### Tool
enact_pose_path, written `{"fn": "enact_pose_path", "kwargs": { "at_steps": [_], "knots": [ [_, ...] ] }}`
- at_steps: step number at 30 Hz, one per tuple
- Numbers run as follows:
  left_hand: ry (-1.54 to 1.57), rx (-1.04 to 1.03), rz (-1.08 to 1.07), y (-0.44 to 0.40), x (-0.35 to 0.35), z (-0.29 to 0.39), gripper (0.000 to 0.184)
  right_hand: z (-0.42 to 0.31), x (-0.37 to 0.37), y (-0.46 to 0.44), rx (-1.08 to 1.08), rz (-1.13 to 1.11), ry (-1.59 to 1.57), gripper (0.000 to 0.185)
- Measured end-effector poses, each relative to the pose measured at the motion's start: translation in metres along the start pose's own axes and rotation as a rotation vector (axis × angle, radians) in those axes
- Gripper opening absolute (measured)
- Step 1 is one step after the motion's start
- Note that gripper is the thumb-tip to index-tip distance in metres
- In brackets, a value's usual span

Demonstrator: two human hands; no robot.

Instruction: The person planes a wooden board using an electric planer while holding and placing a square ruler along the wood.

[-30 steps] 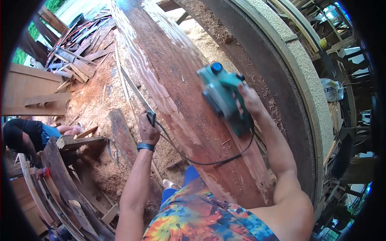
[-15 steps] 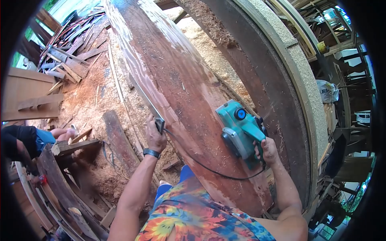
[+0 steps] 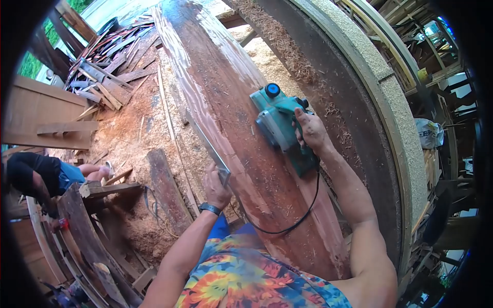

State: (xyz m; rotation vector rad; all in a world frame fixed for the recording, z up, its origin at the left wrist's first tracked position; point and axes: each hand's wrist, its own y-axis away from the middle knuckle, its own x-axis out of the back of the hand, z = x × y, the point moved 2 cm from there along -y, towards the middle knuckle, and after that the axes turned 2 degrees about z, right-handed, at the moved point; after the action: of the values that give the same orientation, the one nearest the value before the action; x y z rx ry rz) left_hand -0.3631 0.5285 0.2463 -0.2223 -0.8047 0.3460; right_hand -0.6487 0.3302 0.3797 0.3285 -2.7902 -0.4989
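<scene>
- Shaving-strewn ground spreads left of the left hand.
- 1 long reddish plank lies right of that hand.
- Green power planer sits on the plank, its handle wrapped by the right hand.
- Straight metal tool juts ahead of the left hand, whose fingers grip its near end.

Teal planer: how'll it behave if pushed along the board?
The planer looks bulky and hard-shelled: probably rigid, fairly heavy. Likely slides rather than rolls on the board; no wheels show, though its underside is hidden. Its black cord, looping loosely, would probably flex and trail.
</scene>
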Motion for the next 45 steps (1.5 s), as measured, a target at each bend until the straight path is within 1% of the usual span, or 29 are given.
{"fn": "enact_pose_path", "kwargs": {
  "at_steps": [5, 8, 9, 12, 13, 15, 17, 20, 27, 31, 34, 37, 40, 45],
  "knots": [
    [-0.005, 0.038, -0.088, -0.002, 0.007, -0.003, 0.023, -0.031, -0.025, -0.064, -0.004, 0.015, -0.015, 0.066],
    [-0.005, 0.001, -0.093, -0.017, 0.023, -0.015, 0.026, -0.05, -0.039, -0.105, 0.017, 0.038, -0.016, 0.066],
    [-0.029, -0.072, -0.032, -0.028, 0.03, -0.019, 0.029, -0.058, -0.043, -0.12, 0.012, 0.042, -0.016, 0.067],
    [0.052, 0.008, -0.077, -0.053, 0.044, -0.066, 0.033, -0.08, -0.059, -0.168, -0.004, 0.053, -0.012, 0.069],
    [0.028, -0.051, -0.002, -0.069, 0.055, -0.072, 0.034, -0.087, -0.064, -0.185, -0.007, 0.058, -0.002, 0.07],
    [0.023, -0.041, -0.012, -0.101, 0.073, -0.1, 0.035, -0.105, -0.073, -0.217, 0.01, 0.06, 0.03, 0.073],
    [0.032, -0.007, 0.001, -0.123, 0.088, -0.123, 0.035, -0.117, -0.085, -0.248, -0.005, 0.073, 0.016, 0.072],
    [0.047, 0.095, -0.044, -0.16, 0.109, -0.166, 0.033, -0.145, -0.105, -0.297, 0.003, 0.085, 0.012, 0.072],
    [0.003, 0.157, 0.0, -0.25, 0.148, -0.217, 0.031, -0.194, -0.132, -0.393, -0.021, 0.082, 0.02, 0.07],
    [-0.015, 0.2, 0.024, -0.295, 0.148, -0.244, 0.029, -0.216, -0.149, -0.44, -0.014, 0.105, 0.033, 0.07],
    [-0.033, 0.244, 0.016, -0.33, 0.144, -0.261, 0.028, -0.234, -0.16, -0.482, -0.049, 0.09, 0.04, 0.07],
    [0.012, 0.277, -0.005, -0.366, 0.136, -0.288, 0.028, -0.258, -0.177, -0.528, -0.038, 0.094, 0.034, 0.07],
    [-0.034, 0.216, 0.006, -0.413, 0.131, -0.312, 0.027, -0.287, -0.2, -0.578, -0.051, 0.109, 0.015, 0.069],
    [-0.056, 0.231, -0.009, -0.493, 0.123, -0.344, 0.028, -0.335, -0.232, -0.687, -0.027, 0.11, -0.014, 0.066]
  ]
}}
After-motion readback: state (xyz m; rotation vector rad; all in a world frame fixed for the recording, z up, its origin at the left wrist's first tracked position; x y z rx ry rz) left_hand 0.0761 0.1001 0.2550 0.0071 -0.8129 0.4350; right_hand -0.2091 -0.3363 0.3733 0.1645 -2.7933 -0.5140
